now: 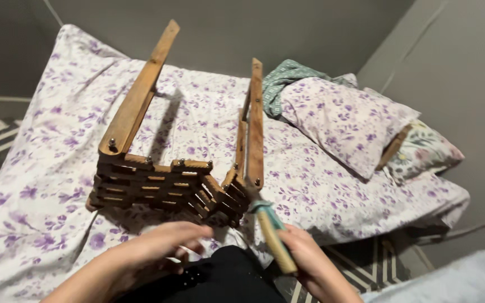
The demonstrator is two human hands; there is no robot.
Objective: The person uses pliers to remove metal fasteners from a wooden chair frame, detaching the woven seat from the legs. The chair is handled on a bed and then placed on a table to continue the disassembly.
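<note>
A folding wooden frame (pixel 164 185) of slats joined by metal bolts stands on a bed, two long arms pointing up and away. My right hand (pixel 310 261) grips a wooden handle (pixel 275 241) at the frame's right corner, where a teal cloth strip (pixel 264 207) is tied. My left hand (pixel 152 247) reaches under the stacked slats at the near edge, fingers curled against the frame's bottom.
The mattress (pixel 40 185) wears a white sheet with purple flowers. A matching pillow (pixel 343 123), a floral pillow (pixel 428 151) and a green patterned cloth (pixel 284 78) lie at the right. Grey walls surround the bed; a patterned rug (pixel 366 264) shows below.
</note>
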